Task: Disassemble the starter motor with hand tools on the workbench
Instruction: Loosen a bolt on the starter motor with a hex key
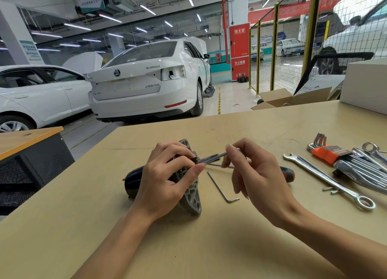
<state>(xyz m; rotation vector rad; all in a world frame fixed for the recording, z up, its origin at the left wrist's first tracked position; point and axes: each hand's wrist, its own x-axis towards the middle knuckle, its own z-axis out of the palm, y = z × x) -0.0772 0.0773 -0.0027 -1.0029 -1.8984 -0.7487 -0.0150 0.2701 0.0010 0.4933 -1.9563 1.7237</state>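
The left hand [167, 174] grips the starter motor [189, 186] lying on the bench [209, 247], fingers curled over its grey flange. Just right of the motor, the right hand [253, 172] pinches a thin metal rod [213, 157] reaching to the motor's end. A loose hex key [219, 186] lies right of the motor, below the rod; a combination wrench [326, 180] and hex key set [328, 153] lie farther right.

The flat wooden tabletop [230, 247] is plain tan. On it, the starter motor [191, 197] has a grey cast housing patterned with round holes and a black rounded body. Right of the motor, a screwdriver handle [288, 174] is black and red, the hex key holder [326, 153] orange, the wrenches [326, 179] shiny silver.
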